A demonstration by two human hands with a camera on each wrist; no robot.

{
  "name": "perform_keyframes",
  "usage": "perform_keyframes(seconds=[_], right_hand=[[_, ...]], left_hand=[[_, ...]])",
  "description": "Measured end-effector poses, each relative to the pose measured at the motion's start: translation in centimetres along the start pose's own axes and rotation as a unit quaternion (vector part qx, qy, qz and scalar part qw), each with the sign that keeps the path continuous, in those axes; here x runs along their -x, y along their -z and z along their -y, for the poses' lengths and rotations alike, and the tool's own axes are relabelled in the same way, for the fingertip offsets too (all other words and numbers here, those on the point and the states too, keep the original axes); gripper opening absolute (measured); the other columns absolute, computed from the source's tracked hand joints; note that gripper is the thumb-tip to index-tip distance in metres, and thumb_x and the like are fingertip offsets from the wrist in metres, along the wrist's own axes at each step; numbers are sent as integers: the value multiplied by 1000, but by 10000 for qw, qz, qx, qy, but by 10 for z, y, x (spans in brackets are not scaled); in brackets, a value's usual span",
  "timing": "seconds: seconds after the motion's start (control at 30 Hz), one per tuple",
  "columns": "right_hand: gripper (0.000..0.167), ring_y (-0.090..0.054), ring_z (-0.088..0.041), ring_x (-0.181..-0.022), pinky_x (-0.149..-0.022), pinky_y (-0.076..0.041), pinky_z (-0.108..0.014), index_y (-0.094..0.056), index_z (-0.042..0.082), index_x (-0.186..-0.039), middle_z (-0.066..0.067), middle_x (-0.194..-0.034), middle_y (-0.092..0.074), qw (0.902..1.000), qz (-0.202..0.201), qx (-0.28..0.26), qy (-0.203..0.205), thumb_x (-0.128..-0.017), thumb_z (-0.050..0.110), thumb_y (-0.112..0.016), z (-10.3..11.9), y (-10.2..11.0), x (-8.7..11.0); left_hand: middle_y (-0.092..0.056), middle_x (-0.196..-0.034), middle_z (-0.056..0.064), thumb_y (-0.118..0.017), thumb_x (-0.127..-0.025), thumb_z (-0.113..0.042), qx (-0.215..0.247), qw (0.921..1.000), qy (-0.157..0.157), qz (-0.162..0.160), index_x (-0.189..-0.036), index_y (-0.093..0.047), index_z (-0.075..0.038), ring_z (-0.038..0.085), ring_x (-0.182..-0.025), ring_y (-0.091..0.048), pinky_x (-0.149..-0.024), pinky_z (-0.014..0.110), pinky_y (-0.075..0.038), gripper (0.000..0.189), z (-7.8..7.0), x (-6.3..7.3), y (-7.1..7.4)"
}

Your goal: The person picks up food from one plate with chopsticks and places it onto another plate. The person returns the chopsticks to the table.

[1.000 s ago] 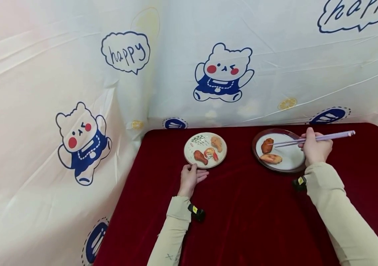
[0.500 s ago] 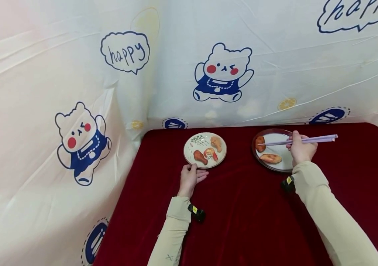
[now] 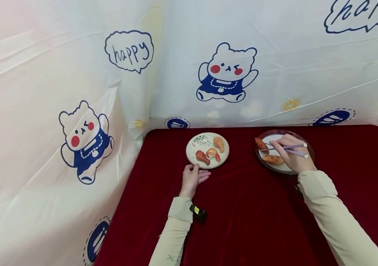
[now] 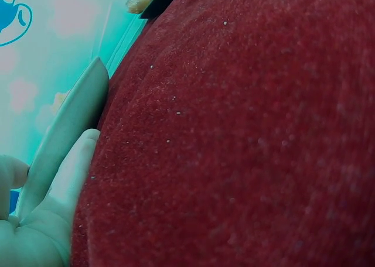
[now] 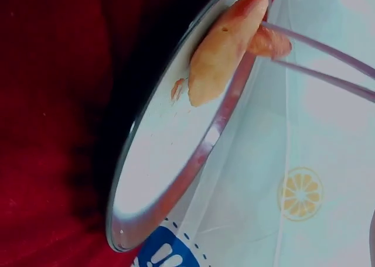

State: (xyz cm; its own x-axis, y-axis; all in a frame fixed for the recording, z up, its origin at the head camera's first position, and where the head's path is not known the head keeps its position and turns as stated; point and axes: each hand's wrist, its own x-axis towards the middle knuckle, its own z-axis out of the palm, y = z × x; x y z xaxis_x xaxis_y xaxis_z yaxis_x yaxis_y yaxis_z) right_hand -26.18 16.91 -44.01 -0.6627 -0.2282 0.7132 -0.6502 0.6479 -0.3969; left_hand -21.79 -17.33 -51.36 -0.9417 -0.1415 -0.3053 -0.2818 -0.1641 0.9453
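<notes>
My left hand (image 3: 191,181) grips the near rim of a small cream plate (image 3: 191,155), thumb on top and fingers (image 4: 75,161) under its edge. On that plate lie a brown drumstick (image 3: 203,157), a shrimp (image 3: 213,154) and a paler fried drumstick (image 3: 219,143). Over the larger plate, white with a dark rim (image 3: 311,151), my right hand (image 3: 293,160) holds lilac chopsticks (image 3: 295,152). Their tips straddle a brown fried piece (image 5: 275,43) at the plate's left edge. A golden, pointed dumpling-like piece (image 5: 220,56) lies beside it, nearer me.
Dark red velvet cloth (image 3: 242,214) covers the table. Behind and to the left hangs a pale curtain (image 3: 175,74) printed with cartoon bears. A stretch of cloth separates the two plates, which stand near the table's far edge.
My right hand moves left with the chopsticks, then turns over the larger plate, and the chopsticks spread apart. The brown piece has shifted to the plate's left edge. The left hand stays on its plate.
</notes>
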Motion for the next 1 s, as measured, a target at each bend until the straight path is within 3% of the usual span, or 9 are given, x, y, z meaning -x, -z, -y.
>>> perform_keyframes(seconds=[0.17, 0.3, 0.5, 0.6, 0.7, 0.83, 0.87, 0.93, 1.0], right_hand=[[14, -48, 9, -69, -58, -37, -9, -72, 0, -75, -10, -69, -65, 9940, -479, -503, -850, -88, 3, -67, -1, -3, 3], [24, -47, 13, -64, -55, -38, -8, -73, 0, -77, -11, -70, -65, 9755, -784, -539, -1985, -93, 16, -65, -3, -10, 7], [32, -41, 16, -68, -60, -37, -11, -73, 0, -81, -14, -74, -66, 9728, -627, -115, -2229, -95, 25, -61, -8, -15, 9], [34, -44, 15, -60, -57, -38, -10, -73, 1, -80, 0, -67, -65, 9554, -958, -249, -2781, -95, 29, -62, -12, -17, 8], [33, -49, 10, -50, -51, -41, -9, -73, 6, -76, 13, -61, -61, 8954, -1643, -1148, -3976, -93, 33, -64, -16, -16, 6], [25, -52, -4, -40, -40, -45, -15, -70, 8, -71, 6, -59, -65, 7363, -3144, -3105, -5124, -90, 26, -69, -22, -10, 6], [23, -52, -6, -38, -38, -45, -16, -69, 8, -71, 3, -61, -67, 7065, -3420, -3389, -5187, -89, 22, -70, -23, -8, 6], [23, -52, -8, -37, -36, -45, -17, -68, 7, -69, 1, -62, -67, 6811, -3523, -3695, -5248, -89, 20, -70, -24, -5, 7], [23, -52, -7, -37, -37, -46, -16, -68, 8, -69, 1, -62, -67, 6954, -3321, -3735, -5164, -90, 18, -69, -22, -5, 7]], left_hand=[[-62, -114, 35, -39, -105, -20, 57, 9999, 4, 110, -136, -30, 6, 38, -100, -69, -87, 39, -59, 41, -12, 7, 0], [-61, -115, 35, -39, -105, -18, -31, 9999, 18, 142, -136, -30, 7, 38, -102, -68, -89, 40, -58, 41, -19, 15, -1], [-61, -115, 35, -39, -105, -19, -7, 9999, 19, 133, -135, -31, 7, 38, -102, -68, -90, 40, -58, 40, -21, 19, -2], [-61, -115, 36, -39, -105, -19, 19, 9999, -18, 131, -134, -32, 7, 39, -102, -68, -89, 40, -58, 40, -19, 18, -1], [-61, -115, 35, -39, -105, -19, 14, 9999, 7, 151, -135, -31, 7, 39, -102, -68, -89, 40, -58, 40, -19, 16, -2], [-61, -116, 35, -39, -105, -19, -13, 9998, 62, 179, -135, -31, 6, 38, -102, -68, -89, 40, -58, 40, -18, 16, -3], [-61, -116, 35, -39, -105, -19, 3, 9998, 68, 185, -135, -31, 6, 38, -102, -68, -89, 40, -58, 40, -18, 16, -3], [-61, -116, 36, -39, -105, -19, 11, 9998, 31, 195, -134, -31, 6, 39, -103, -67, -90, 40, -58, 40, -19, 17, -3], [-61, -116, 36, -39, -105, -19, 7, 9998, 9, 188, -134, -32, 6, 39, -103, -67, -90, 41, -58, 39, -21, 17, -2]])
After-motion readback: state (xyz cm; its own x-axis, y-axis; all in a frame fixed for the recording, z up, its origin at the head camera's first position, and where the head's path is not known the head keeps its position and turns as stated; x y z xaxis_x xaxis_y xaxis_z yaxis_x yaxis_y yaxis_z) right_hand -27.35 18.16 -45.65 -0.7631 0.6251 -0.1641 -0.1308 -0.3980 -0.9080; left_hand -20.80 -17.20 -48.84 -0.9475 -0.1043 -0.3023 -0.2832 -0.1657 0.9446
